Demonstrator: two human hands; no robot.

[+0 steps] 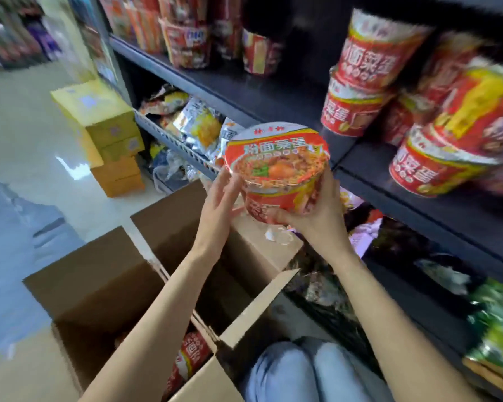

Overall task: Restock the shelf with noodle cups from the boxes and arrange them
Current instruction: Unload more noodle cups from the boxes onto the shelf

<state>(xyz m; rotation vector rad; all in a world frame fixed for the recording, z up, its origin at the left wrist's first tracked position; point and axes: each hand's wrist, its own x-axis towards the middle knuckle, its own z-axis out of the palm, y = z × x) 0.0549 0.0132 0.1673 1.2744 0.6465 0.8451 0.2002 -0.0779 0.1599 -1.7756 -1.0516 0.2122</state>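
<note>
Noodle cup, a red and orange foil-lidded bowl with a picture of noodles and egg on top (278, 166), is held in the air above the open brown cardboard box (169, 245), in front of the dark metal shelf (273, 91) and just below its edge. Its lid tilts up toward the camera, so its axis leans back toward the person, with the base pointing down and away.

The right hand (314, 219) carries it from beneath and the right side, its fingers (279, 217) curled round the lower wall and base. The left hand (219, 204) lies against the cup's left side with fingers straight and relaxed, steadying more than gripping.

The bare stretch of shelf lies up and to the right of the cup, between the far red cups (262, 53) and the stacked red cups of the same kind (357, 111) on the right. The right hand is the nearer one to that gap, so it seems the likelier to carry the cup in, and the cup will probably need tipping upright to stand level.

A second red cup (190, 358) shows low in the nearer box. Yellow cartons (105, 123) are stacked on the floor to the left.
</note>
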